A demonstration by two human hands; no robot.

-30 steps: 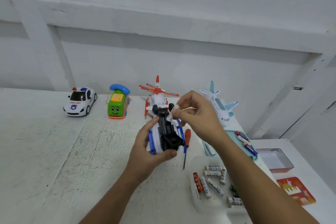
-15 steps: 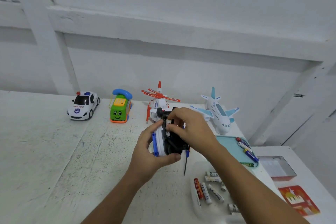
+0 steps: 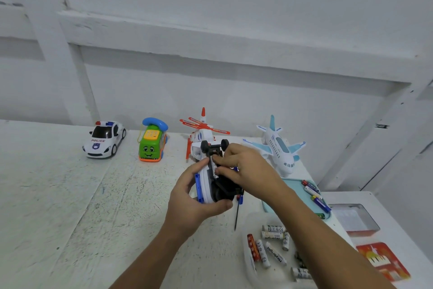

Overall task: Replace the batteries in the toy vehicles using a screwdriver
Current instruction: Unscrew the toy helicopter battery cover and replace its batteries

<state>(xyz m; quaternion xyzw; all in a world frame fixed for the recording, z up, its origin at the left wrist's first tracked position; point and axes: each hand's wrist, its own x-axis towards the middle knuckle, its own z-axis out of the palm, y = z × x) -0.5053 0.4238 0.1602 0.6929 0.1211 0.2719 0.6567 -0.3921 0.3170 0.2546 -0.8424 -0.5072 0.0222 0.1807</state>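
Note:
My left hand [image 3: 189, 204] grips a white and blue toy vehicle [image 3: 205, 183], turned so its black underside and wheels face me. My right hand [image 3: 250, 171] is on that underside, thumb and fingers curled round a white battery [image 3: 213, 166] at the open compartment. The battery is mostly hidden by my fingers. A screwdriver [image 3: 237, 216] with a red and blue handle lies on the table just below the toy, its handle partly behind my hands.
Along the wall stand a police car [image 3: 103, 139], a green telephone bus [image 3: 152, 143], a red and white helicopter [image 3: 201, 134] and a white airplane [image 3: 278, 148]. Several loose batteries [image 3: 273, 234] lie at lower right. A teal tray [image 3: 293, 185], a tin box [image 3: 356, 220] and its red lid [image 3: 382, 260] sit to the right.
My right hand came down from above the toy with the white battery and now holds it at the underside compartment. My left hand kept its grip on the toy.

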